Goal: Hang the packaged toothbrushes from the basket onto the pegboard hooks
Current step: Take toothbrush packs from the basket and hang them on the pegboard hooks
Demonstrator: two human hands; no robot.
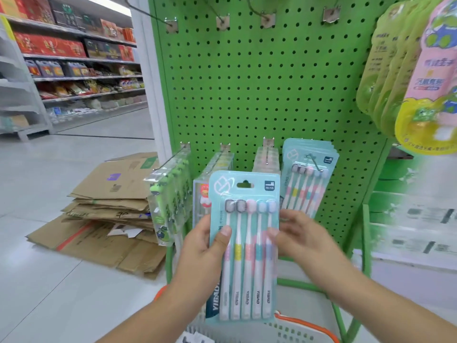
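A teal pack of several toothbrushes (247, 243) stands upright in front of the green pegboard (259, 90). My left hand (205, 246) grips its left edge, thumb over the front. My right hand (294, 238) pinches its right edge. The pack's hang slot is at the top, below and left of a hook (315, 163) that carries matching teal packs (309, 179). The white basket with an orange rim (291, 329) sits under my hands, its contents mostly hidden.
Lower hooks hold green frog-shaped brush packs (170, 196) and other packs (212, 179). Several bare hooks (222, 21) line the top row. Yellow-green and pink packs (420, 78) hang at right. Flattened cardboard (111, 214) lies on the floor at left.
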